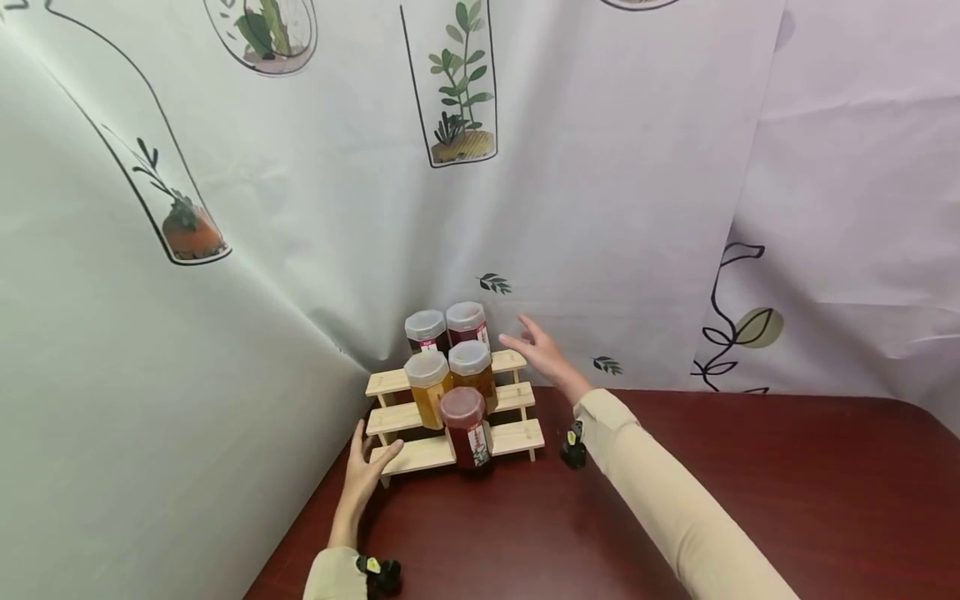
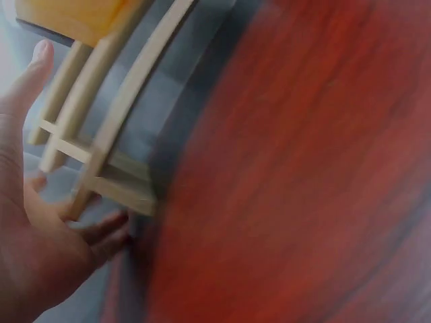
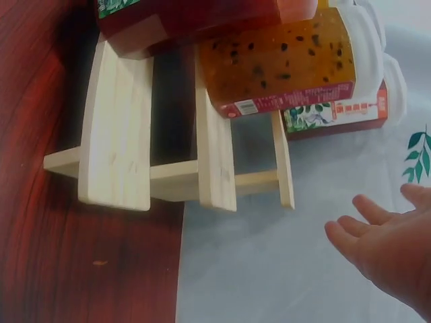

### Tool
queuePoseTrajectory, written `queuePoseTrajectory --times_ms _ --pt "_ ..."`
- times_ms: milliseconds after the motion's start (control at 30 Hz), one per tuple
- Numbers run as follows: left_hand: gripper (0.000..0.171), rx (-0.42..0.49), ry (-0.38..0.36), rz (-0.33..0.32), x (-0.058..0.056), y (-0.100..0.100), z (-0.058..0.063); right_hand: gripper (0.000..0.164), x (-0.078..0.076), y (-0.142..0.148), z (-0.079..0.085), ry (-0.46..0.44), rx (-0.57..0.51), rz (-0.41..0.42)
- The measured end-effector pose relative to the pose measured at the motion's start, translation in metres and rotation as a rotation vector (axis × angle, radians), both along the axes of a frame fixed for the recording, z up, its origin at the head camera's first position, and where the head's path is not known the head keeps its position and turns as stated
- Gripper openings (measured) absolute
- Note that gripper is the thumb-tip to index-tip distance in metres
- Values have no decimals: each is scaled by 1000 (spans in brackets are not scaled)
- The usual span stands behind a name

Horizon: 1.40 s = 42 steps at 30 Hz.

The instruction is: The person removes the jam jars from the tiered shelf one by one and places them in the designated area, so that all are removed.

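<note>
A three-step wooden rack stands on the table, holding several lidded jars. A dark red jar is on the lowest step. A yellow jar and an orange jar with dark seeds share the middle one. Two dark jars, one being the back right jar, stand on the top step. My left hand is at the rack's left end, thumb spread from the fingers, fingertips right at the lowest step's end. Beyond the rack's right end, my right hand reaches out with extended fingers, apart from the jars.
The dark red wooden table spreads to the front and right. A white cloth backdrop with printed plants hangs close behind the rack, and another cloth side runs along the left.
</note>
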<state>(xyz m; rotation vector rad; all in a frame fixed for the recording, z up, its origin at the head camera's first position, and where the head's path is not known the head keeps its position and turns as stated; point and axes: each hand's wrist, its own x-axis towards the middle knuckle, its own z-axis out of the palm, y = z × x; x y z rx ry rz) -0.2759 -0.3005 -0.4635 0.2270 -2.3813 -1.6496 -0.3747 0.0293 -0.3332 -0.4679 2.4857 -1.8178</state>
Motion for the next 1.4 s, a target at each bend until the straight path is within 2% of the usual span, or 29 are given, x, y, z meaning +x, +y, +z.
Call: queuePoseTrajectory --times_ms 133,233,533,700,867,1133,1267,1400 --pt "96 111 38 17 -2 3 -12 79 -6 -7 0 -19 -37 -4" --pt "94 163 82 51 -6 4 -16 80 -13 -12 -1 -33 -80 -20" --pt "83 221 222 200 -17 6 -14 83 -24 -45 3 -67 -248 -28" --pt "81 219 191 249 -11 5 -17 86 -22 -65 2 -88 -258 -53" --pt "80 206 167 262 -6 6 -21 89 -20 -75 -2 -106 -261 -85" --pt "74 224 182 315 -3 4 -20 92 -19 -88 8 -87 -211 -103" --pt "74 234 198 323 -3 11 -24 88 -18 -88 10 -71 -200 -105" --pt "74 250 230 325 -7 22 -27 84 -25 -78 5 -67 -169 -96"
